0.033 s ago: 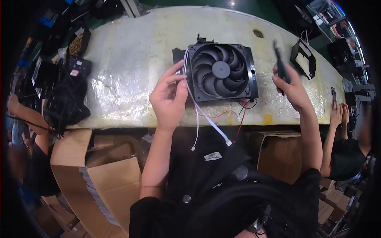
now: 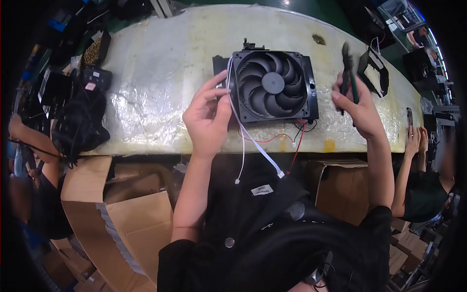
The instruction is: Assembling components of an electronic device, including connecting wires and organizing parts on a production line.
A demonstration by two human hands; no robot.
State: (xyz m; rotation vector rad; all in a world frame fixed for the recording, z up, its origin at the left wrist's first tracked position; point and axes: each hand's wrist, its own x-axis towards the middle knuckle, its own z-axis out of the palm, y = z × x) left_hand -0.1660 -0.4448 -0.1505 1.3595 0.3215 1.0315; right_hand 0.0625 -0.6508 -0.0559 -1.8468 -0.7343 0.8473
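A black cooling fan (image 2: 273, 83) in a square frame sits on a dark metal-edged unit (image 2: 313, 92) on the table. White cables (image 2: 258, 146) run down the fan's left side and hang over the table's front edge, ending in small white plugs. At that left side, my left hand (image 2: 209, 109) has its thumb and fingers closed around the cables, against the frame. My right hand (image 2: 357, 104) holds dark green-handled pliers (image 2: 354, 87) upright, to the right of the fan and apart from it; their upper end is blurred. Thin red wires (image 2: 297, 148) come out below the fan.
The plastic-covered table (image 2: 160, 53) has a black frame (image 2: 373, 73) at its right and a black bag-like heap (image 2: 80, 124) at its left. A tray of small brass-coloured parts (image 2: 97, 48) lies behind the heap. Open cardboard boxes (image 2: 138, 214) stand below the front edge. People work at both sides.
The pliers in my right hand have tilted, their upper end shifting slightly to the right and upward. My left hand stays at the fan's side.
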